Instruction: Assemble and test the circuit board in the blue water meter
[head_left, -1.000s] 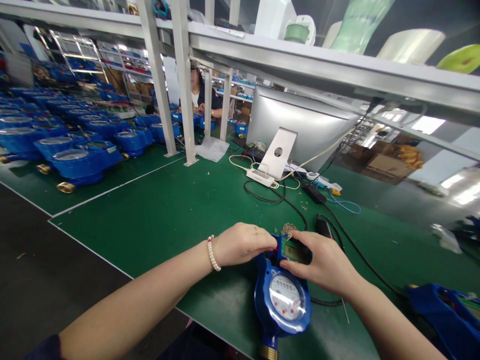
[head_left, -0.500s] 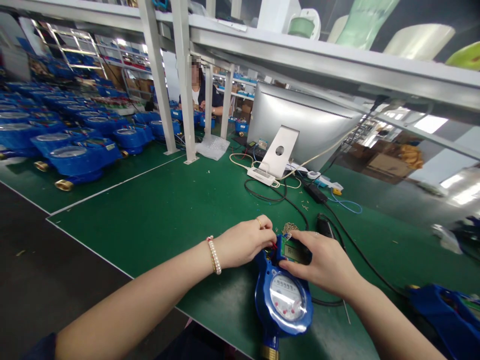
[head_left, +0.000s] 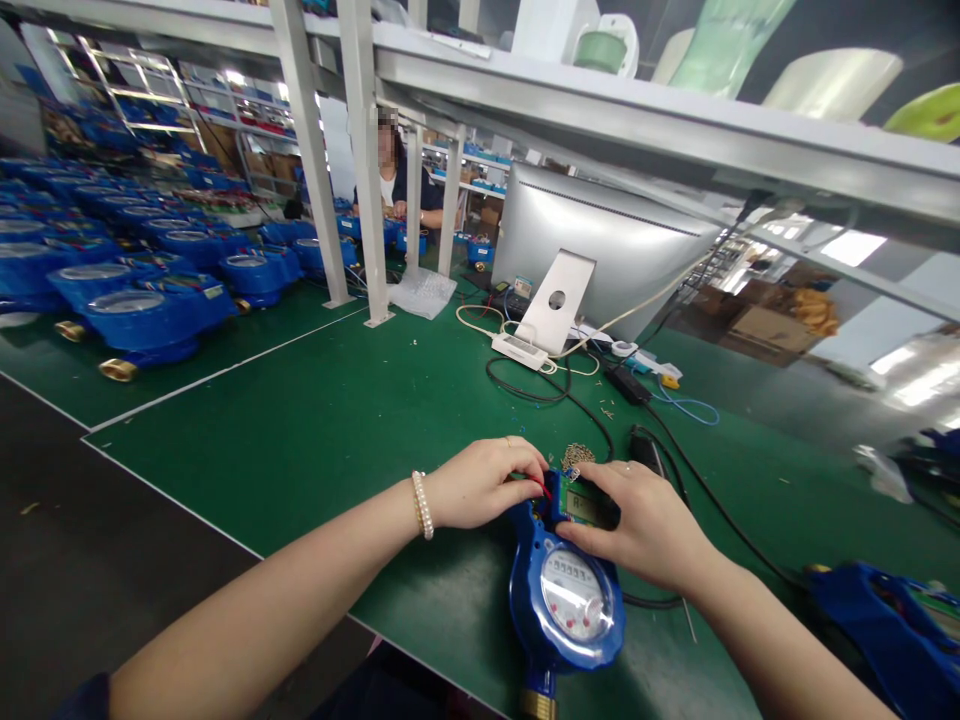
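A blue water meter (head_left: 525, 590) with a round clear dial lies on the green bench, its brass threaded end toward me. My right hand (head_left: 656, 525) grips a blue-framed display module (head_left: 583, 507) at the meter's far end, thumb on the near side and fingers on the far side. The module carries a green circuit board and a small LCD. Just left of it, my left hand (head_left: 484, 483) is closed in a pinch at a red wire (head_left: 541, 488). Its fingertips partly hide the wire's ends.
Small screws (head_left: 579, 457) lie in a pile beyond the module. An electric screwdriver (head_left: 649, 452) rests to the right, near black cables. A monitor (head_left: 600, 250) stands behind. More blue meters (head_left: 150, 310) fill the left; another meter (head_left: 877, 620) is at right. A person (head_left: 390, 190) sits opposite.
My left hand has shifted slightly, and its fingers now show more of the red wire. My right hand keeps its hold on the display module. The whole view has moved a little.
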